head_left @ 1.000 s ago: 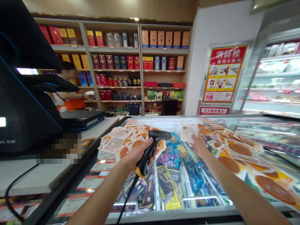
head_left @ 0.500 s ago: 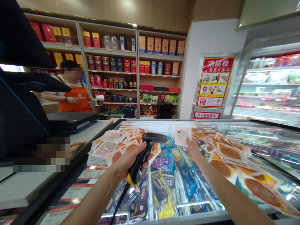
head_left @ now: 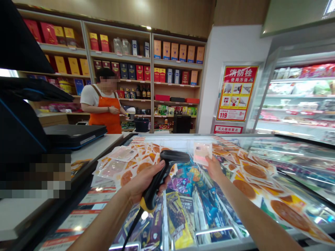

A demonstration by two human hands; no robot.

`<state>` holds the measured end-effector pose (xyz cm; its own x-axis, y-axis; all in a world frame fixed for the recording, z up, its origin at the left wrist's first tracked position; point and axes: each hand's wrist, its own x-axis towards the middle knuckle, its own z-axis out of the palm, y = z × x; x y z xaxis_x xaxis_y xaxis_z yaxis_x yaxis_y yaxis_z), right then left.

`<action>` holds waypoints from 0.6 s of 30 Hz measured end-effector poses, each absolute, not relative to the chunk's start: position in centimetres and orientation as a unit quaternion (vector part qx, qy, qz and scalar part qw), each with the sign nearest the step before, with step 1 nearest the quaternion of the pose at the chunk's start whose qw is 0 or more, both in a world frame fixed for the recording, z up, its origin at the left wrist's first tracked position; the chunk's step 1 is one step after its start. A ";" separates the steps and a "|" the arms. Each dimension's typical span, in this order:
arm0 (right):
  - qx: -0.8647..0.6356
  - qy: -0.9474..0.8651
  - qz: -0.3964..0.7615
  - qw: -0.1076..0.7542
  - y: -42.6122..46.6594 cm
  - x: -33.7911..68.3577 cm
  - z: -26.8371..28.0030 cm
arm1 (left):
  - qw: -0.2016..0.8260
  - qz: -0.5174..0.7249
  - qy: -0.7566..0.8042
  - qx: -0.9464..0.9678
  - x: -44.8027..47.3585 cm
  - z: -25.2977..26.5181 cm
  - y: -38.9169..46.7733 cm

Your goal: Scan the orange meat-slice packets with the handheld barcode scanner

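My left hand (head_left: 146,179) is wrapped round the handle of a black and yellow barcode scanner (head_left: 174,156), its head turned to the right. A cable hangs from the scanner's lower end. In my right hand (head_left: 215,168) a small, pale flat packet (head_left: 202,153) is pinched at its lower right corner. The packet stands upright, with a small dark printed code and a reddish glow on its face. A short gap separates scanner and packet. Both are above the glass top of a chest freezer, through which ice-cream wrappers (head_left: 180,216) show.
Flat packets with orange round pictures (head_left: 246,188) lie spread on the right, and another pile (head_left: 131,167) on the left. Checkout equipment (head_left: 75,134) stands on a counter at left. Behind it, a person in an orange apron (head_left: 106,111) stands near shelves of boxes.
The view has shifted slightly. A reddish glow now shows on the packet, which faces the scanner. The person in the apron has moved to the right. Both hands keep their holds.
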<state>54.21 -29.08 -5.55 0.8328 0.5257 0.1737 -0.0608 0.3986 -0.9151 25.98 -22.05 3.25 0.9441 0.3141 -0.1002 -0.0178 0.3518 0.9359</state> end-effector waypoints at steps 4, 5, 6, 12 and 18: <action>-0.511 -0.242 0.186 0.803 -29.1 54.1 -5.6 | 0.824 0.088 0.117 0.548 26.2 3.3 -22.1; -0.510 -0.248 0.185 0.803 -29.1 54.1 -5.6 | 0.828 0.084 0.111 0.544 26.2 3.3 -22.2; -0.510 -0.252 0.185 0.801 -29.1 54.0 -5.6 | 0.831 0.079 0.106 0.540 26.2 3.4 -22.3; -0.517 -0.256 0.183 0.796 -29.1 53.8 -5.7 | 0.840 0.064 0.093 0.530 26.2 3.8 -22.6; -0.525 -0.281 0.178 0.783 -29.1 53.6 -5.6 | 0.847 0.062 0.096 0.519 26.3 3.6 -22.6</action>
